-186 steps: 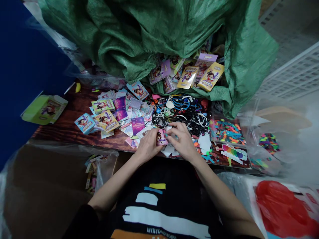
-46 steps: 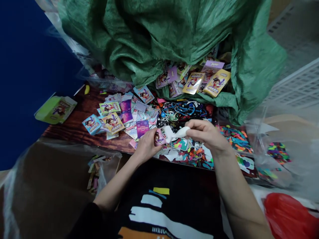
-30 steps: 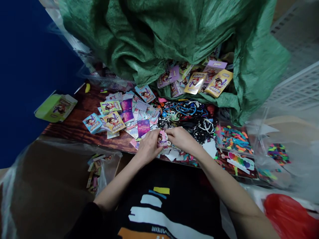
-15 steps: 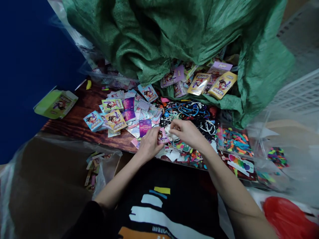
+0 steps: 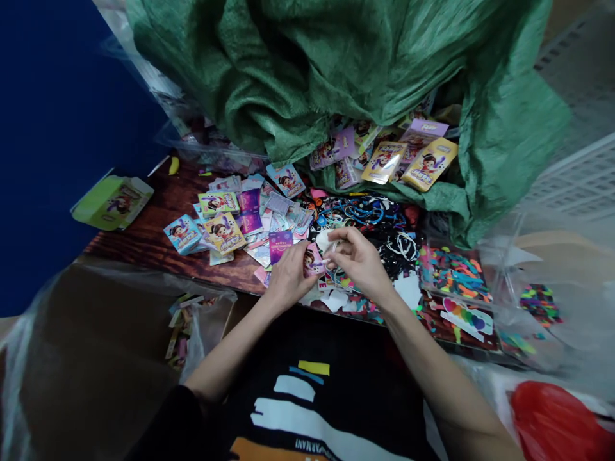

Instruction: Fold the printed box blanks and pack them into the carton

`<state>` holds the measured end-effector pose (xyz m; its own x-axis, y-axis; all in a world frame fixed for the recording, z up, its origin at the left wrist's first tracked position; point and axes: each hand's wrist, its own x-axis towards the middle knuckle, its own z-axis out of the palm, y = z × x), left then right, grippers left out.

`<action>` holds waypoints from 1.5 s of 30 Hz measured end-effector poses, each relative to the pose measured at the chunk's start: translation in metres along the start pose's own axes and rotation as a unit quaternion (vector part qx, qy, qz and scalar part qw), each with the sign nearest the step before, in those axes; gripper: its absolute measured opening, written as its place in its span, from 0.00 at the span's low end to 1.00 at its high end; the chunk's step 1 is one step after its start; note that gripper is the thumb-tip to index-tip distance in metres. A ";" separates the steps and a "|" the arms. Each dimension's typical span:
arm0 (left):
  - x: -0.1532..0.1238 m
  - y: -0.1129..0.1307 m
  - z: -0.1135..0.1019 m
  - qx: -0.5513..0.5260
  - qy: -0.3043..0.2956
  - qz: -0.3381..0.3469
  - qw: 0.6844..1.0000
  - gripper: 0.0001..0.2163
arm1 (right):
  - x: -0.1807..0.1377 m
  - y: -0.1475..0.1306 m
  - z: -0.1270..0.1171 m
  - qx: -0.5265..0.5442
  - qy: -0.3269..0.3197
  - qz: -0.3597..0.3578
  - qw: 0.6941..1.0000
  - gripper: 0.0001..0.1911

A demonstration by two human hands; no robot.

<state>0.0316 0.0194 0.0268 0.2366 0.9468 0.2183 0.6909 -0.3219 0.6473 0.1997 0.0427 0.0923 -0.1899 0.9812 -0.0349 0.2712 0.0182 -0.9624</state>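
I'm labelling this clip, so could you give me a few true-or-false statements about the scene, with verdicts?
1. The left hand holds a pink card printed with a cartoon girl. True.
2. The right hand lies flat on the wooden tabletop. False: it is raised, pinching a small white piece beside the card.
3. A green woven sack lies bunched behind the spread of cards. True.
4. A red bag sits beside the lime-green box at the left. False: the bag is at the lower right, and the box is at the far left.
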 end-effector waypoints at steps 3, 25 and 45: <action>0.002 0.003 0.002 0.013 -0.009 0.004 1.000 0.26 | -0.008 0.005 0.003 -0.156 0.027 -0.071 0.985 0.04; 0.004 0.006 0.002 0.013 0.026 0.035 0.999 0.28 | -0.018 0.003 -0.005 -0.219 0.141 -0.162 0.952 0.06; 0.002 0.003 0.000 -0.010 0.011 0.021 1.000 0.27 | -0.039 0.005 0.005 -0.303 0.130 -0.174 0.928 0.07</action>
<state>0.0338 0.0205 0.0294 0.2498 0.9324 0.2613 0.6674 -0.3613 0.6512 0.2034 0.0037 0.0875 -0.1535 0.9070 0.3923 0.7319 0.3710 -0.5716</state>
